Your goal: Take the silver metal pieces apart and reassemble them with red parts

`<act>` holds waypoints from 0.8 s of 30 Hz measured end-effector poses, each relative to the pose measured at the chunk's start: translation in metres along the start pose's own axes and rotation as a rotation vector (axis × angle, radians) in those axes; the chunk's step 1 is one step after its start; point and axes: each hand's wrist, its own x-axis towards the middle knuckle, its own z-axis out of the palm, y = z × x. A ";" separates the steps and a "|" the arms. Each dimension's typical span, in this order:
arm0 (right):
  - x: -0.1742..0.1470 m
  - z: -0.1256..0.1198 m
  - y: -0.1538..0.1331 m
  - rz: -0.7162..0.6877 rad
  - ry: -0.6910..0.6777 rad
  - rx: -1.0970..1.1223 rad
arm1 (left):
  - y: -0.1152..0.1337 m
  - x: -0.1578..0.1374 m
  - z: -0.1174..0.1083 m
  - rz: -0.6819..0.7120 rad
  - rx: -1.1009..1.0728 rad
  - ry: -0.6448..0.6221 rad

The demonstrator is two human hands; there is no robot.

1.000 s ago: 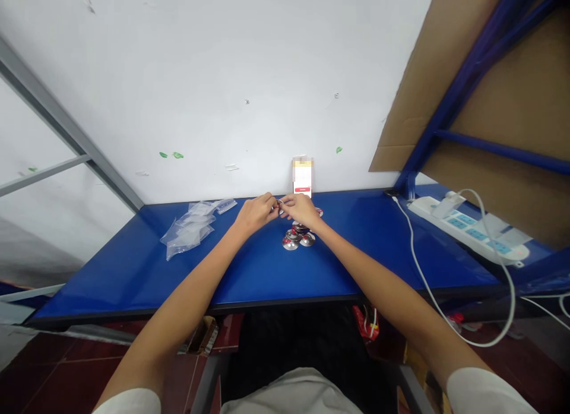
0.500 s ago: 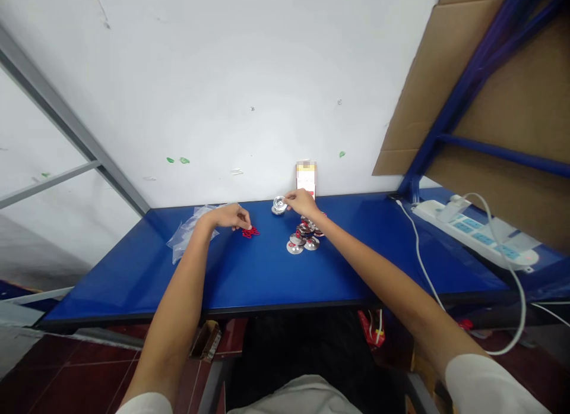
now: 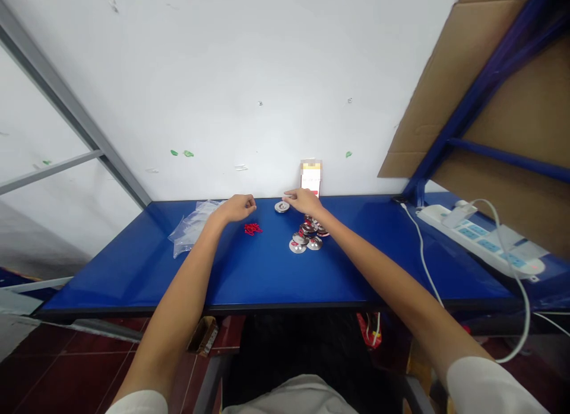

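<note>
My left hand hovers above the back of the blue table, fingers curled with the tips close together; whatever they may hold is too small to make out. Below it lies a small pile of red cord loops. My right hand is just beside a low stack of shiny round metal discs, its fingers apart and nothing visible in them. Nearer to me, under the right wrist, several domed metal discs with red loops overlap in a heap; they look like small finger cymbals.
Clear plastic bags lie on the table at the left. A phone with a lit screen leans on the wall behind my right hand. At the right are a white power strip and white cables.
My left hand has lifted off the red loops and moved away from me. The disc held by my right hand now rests on the stack, and those fingers have let go.
</note>
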 end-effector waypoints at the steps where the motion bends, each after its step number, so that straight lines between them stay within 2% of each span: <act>1: -0.003 -0.002 0.004 0.011 0.010 0.048 | 0.001 0.001 0.003 0.018 0.005 0.008; 6: -0.014 -0.002 0.023 0.036 -0.068 0.245 | 0.025 0.006 0.017 0.094 0.048 0.030; 10: -0.016 -0.004 0.022 -0.009 -0.066 0.211 | 0.045 0.007 0.029 0.154 0.068 0.083; 15: -0.027 -0.033 0.025 -0.109 0.041 0.132 | 0.061 0.005 0.043 0.216 0.026 0.116; 20: -0.046 -0.055 0.044 -0.188 -0.206 0.042 | 0.077 0.005 0.060 0.320 -0.009 0.051; 24: -0.051 -0.057 0.050 -0.223 -0.265 -0.045 | 0.081 0.006 0.064 0.370 -0.036 0.031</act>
